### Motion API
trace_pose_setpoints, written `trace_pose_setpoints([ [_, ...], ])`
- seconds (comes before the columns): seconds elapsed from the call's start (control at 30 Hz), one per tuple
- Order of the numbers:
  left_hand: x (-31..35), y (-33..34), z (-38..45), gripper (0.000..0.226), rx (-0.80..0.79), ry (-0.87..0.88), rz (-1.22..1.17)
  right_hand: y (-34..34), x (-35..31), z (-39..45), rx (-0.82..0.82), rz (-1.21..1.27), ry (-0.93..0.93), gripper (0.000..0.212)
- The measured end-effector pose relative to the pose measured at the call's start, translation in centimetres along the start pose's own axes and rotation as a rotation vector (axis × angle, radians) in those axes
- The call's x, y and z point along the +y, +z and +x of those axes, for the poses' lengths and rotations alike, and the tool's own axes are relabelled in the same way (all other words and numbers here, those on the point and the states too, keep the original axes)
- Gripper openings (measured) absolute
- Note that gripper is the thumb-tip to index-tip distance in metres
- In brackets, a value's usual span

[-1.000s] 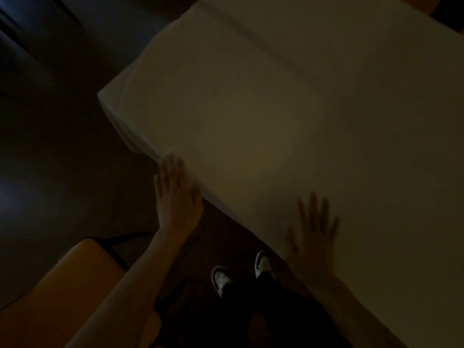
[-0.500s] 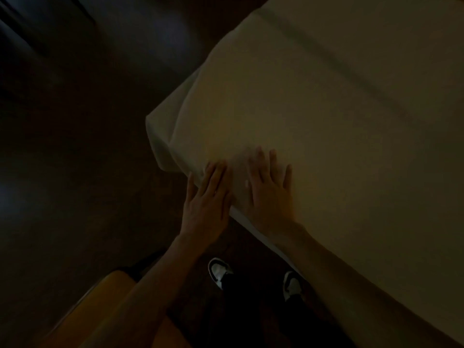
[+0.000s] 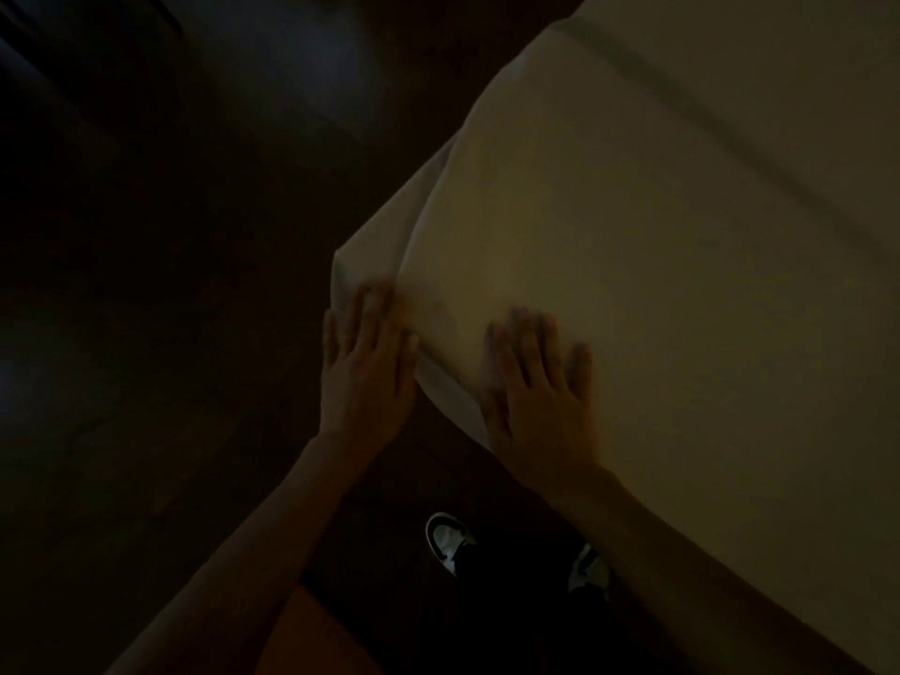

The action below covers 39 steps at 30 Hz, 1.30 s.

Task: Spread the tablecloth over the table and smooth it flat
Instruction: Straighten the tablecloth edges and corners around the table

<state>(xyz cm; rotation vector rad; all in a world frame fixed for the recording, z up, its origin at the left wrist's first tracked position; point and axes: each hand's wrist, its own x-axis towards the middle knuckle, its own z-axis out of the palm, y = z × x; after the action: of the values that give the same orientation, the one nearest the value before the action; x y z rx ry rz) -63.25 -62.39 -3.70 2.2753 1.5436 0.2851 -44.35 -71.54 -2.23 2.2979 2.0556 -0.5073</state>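
A pale tablecloth [image 3: 657, 265] covers the table, filling the right half of the dim head view. Its near-left corner hangs over the table corner in a loose fold. My left hand [image 3: 367, 372] lies flat against that hanging corner, fingers stretched and close together, partly blurred. My right hand [image 3: 538, 392] presses palm-down on the cloth just inside the near edge, fingers spread. Neither hand grips the cloth. A long crease runs diagonally across the far part of the cloth.
Dark wooden floor [image 3: 170, 285] fills the left side. An orange chair seat [image 3: 302, 640] shows at the bottom edge between my forearms. My two shoes [image 3: 445, 540] stand on the floor close to the table's near edge.
The view has shifted so the table corner sits farther right. My hands, touching side by side half a second ago, have moved apart, the left onto the hanging corner, the right staying on top.
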Motion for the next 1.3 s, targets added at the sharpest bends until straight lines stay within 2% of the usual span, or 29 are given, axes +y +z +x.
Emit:
trace_pose_setpoints([
  [0.13,-1.3,-1.7,3.6,0.071,0.067,-0.576,-0.54,0.1,-0.1,0.0,0.015,-0.057,0.009,0.071],
  [0.2,-1.0,-2.3,5.2,0.073,0.035,-0.719,-0.767,0.2,-0.3,-0.1,0.042,-0.079,0.012,0.072],
  [0.23,-0.7,-2.5,5.7,0.069,0.014,-0.728,-0.801,0.2,-0.4,-0.1,0.05,-0.09,0.007,0.072],
  [0.33,0.1,-2.1,6.2,0.056,0.047,-0.646,-0.733,0.4,-0.3,0.0,0.059,-0.129,-0.005,0.074],
  [0.5,-0.4,-1.7,6.8,0.044,0.203,-0.702,-0.764,0.4,-0.4,0.8,0.042,-0.165,-0.119,0.076],
  [0.77,-2.8,-1.7,7.9,0.027,0.355,-0.628,-0.579,-0.3,-2.3,4.0,0.063,-0.098,-0.149,0.082],
  [0.87,-6.1,-2.0,8.3,0.029,0.289,-0.789,-0.582,0.1,-1.4,3.5,0.033,-0.141,-0.181,0.081],
  [0.93,-7.6,-2.3,8.3,0.044,0.167,-0.886,-0.581,0.1,-1.0,3.4,0.008,-0.169,-0.193,0.081],
  [0.97,-7.7,-2.5,8.3,0.054,0.133,-0.859,-0.511,0.0,-1.0,3.3,0.003,-0.168,-0.194,0.081],
  [1.03,-6.2,-2.8,8.4,0.062,0.14,-0.615,-0.35,-0.1,-1.4,3.3,0.019,-0.137,-0.185,0.08],
  [1.1,-3.9,-2.7,8.7,0.059,0.133,-0.306,-0.346,-0.2,-1.8,3.2,0.046,-0.087,-0.144,0.078],
  [1.17,-2.3,-2.1,8.9,0.056,0.073,-0.151,-0.358,-0.3,-2.0,3.4,0.064,-0.054,-0.102,0.078],
  [1.23,-1.8,-1.4,9.0,0.055,0.066,-0.175,-0.432,-0.2,-1.9,3.5,0.055,-0.047,-0.097,0.077],
  [1.3,-1.8,-1.5,9.4,0.051,0.091,-0.346,-0.75,0.0,-1.8,3.4,0.037,-0.06,-0.111,0.077],
])
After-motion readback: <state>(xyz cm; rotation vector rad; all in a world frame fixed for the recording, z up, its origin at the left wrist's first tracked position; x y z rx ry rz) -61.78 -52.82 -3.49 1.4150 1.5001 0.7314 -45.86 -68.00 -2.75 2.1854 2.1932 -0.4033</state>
